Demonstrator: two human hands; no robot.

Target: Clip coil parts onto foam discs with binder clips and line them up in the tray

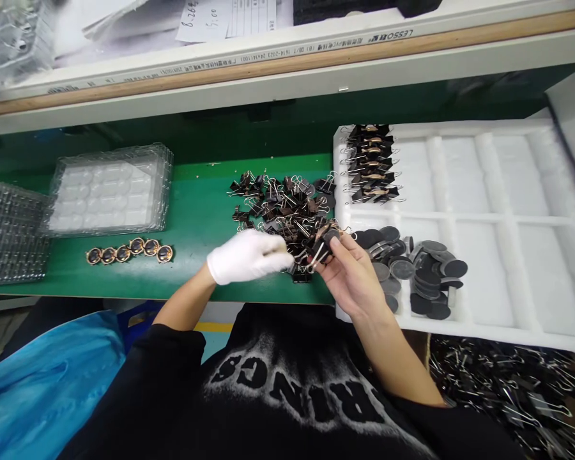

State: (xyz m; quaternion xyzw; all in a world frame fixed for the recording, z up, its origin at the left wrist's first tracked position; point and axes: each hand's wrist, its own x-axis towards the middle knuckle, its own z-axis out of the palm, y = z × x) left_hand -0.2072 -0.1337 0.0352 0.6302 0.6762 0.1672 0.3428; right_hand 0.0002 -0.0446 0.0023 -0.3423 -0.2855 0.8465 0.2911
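- Head view: the right hand (357,275), bare, has its thumb and fingers closed on a black clip (320,249), with what looks like a dark disc (332,237) under the thumb tip.
- The gloved left hand (252,257) has its fingers curled almost together, just beside the clip; blur leaves it unclear whether they touch it or hold anything.
- The wire handles (313,263) point from the right fingertips toward the glove.
- The clip should be light but stiff and springy; the thin handles look smooth and may slip on glove fabric. Pinching both handles near their ends should give best leverage, keeping fingertips out of the mouth.
- The disc looks light and rigid, perhaps slick-faced; its rim seems the safer hold.
- Just beyond the fingers lies the clip pile (280,207), likely to snag by its wires.
- Right of the right fingers, loose discs (429,278) lie in the white tray (493,275).
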